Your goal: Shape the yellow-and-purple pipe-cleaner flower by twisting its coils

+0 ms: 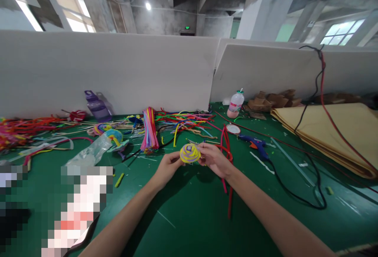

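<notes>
Both hands, left hand [169, 165] and right hand [213, 157], pinch the yellow-and-purple pipe-cleaner spiral [190, 153] above the bench [189, 209]; winding probably stays neat if held flat and snug.

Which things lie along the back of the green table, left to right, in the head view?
Purple plastic water bottle → upright bundle of coloured pipe cleaners → small white bottle with pink label → blue glue gun → stacked tan paper sheets.

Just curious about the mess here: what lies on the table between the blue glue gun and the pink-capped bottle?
In the head view, a small round red-rimmed disc lies between the glue gun and the bottle.
</notes>
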The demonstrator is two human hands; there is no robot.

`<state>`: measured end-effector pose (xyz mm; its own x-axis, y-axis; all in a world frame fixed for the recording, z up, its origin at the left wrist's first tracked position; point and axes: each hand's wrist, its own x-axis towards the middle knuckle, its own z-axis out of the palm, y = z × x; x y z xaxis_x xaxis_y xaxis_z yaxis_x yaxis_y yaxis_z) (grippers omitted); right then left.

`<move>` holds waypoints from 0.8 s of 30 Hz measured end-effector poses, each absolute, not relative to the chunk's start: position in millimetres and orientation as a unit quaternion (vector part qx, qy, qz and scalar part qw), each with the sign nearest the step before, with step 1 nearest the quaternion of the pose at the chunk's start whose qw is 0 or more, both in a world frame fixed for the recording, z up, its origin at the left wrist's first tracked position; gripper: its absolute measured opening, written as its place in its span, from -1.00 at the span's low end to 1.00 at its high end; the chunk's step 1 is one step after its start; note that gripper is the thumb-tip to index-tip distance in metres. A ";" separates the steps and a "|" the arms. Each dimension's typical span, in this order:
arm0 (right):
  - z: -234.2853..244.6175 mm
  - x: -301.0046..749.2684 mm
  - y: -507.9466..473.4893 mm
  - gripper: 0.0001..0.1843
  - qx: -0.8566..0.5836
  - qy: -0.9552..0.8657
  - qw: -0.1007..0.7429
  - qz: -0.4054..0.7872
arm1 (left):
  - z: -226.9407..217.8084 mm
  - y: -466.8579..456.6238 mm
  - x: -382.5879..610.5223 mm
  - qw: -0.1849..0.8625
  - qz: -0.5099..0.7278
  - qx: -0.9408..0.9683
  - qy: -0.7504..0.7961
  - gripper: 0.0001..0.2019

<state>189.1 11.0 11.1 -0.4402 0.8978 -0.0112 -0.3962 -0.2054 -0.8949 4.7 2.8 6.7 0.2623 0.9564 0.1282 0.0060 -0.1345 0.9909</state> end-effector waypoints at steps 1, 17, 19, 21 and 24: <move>10.2 188.7 10.8 -0.80 -0.287 -0.445 0.442 0.724 | 6.3 2.8 4.4 0.517 0.452 0.607 0.400 -0.89; 6.8 186.2 10.4 -0.78 -0.285 -0.457 0.449 0.713 | 7.2 -0.7 4.6 0.549 0.433 0.606 0.380 -0.88; 7.7 186.1 10.2 -0.79 -0.286 -0.460 0.452 0.709 | 7.5 0.0 3.5 0.542 0.434 0.604 0.390 -0.86; 8.0 185.8 10.1 -0.78 -0.286 -0.464 0.448 0.709 | 8.3 0.7 2.5 0.535 0.439 0.602 0.399 -0.85; 7.7 185.6 9.6 -0.79 -0.282 -0.469 0.441 0.711 | 9.8 1.5 1.8 0.540 0.446 0.592 0.398 -0.81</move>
